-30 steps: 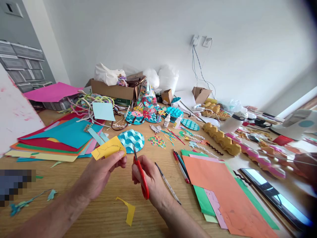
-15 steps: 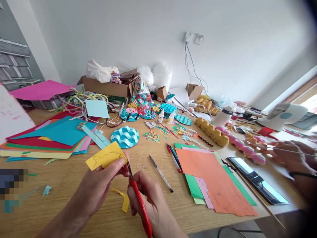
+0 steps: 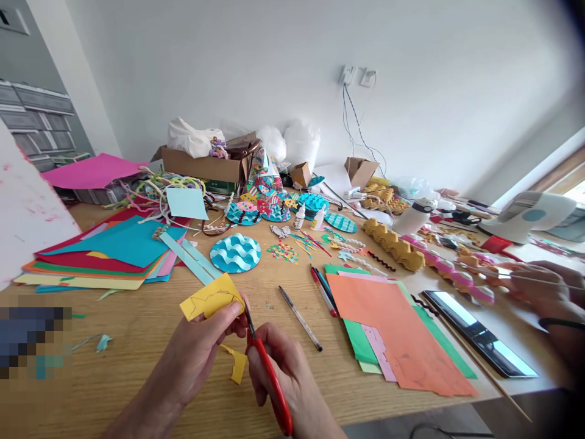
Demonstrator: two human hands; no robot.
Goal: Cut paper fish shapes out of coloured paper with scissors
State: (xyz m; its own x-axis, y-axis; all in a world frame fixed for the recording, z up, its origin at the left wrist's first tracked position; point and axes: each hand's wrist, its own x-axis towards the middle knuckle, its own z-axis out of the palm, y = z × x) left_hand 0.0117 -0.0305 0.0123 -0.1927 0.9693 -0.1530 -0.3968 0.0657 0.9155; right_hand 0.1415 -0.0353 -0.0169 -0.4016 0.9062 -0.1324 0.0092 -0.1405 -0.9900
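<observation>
A small piece of yellow paper (image 3: 211, 297) with a pencilled or inked outline is pinched in my left hand (image 3: 205, 341), thumb on top. My right hand (image 3: 286, 366) is wrapped round a pair of red-handled scissors (image 3: 273, 381), whose dark blades meet the paper's right edge beside my left fingertips. Below the hands, a yellow paper offcut (image 3: 237, 366) lies on the wooden table (image 3: 183, 421). Just beyond the paper is a blue wavy-patterned oval (image 3: 235, 252). To the right of the scissors lies a pen (image 3: 300, 318).
Stacked coloured sheets (image 3: 105, 250) lie at left, orange paper (image 3: 397, 332) over green at right. Behind are glue bottles (image 3: 299, 216), an egg-carton strip (image 3: 393, 245) and a cardboard box (image 3: 201, 167). A tablet-like device (image 3: 478, 332) lies near another person's hands (image 3: 539, 286) at far right.
The view has shifted slightly, so most things sit a little further right in the picture. My hands keep the same hold on the yellow paper and scissors, with the blades still at its edge.
</observation>
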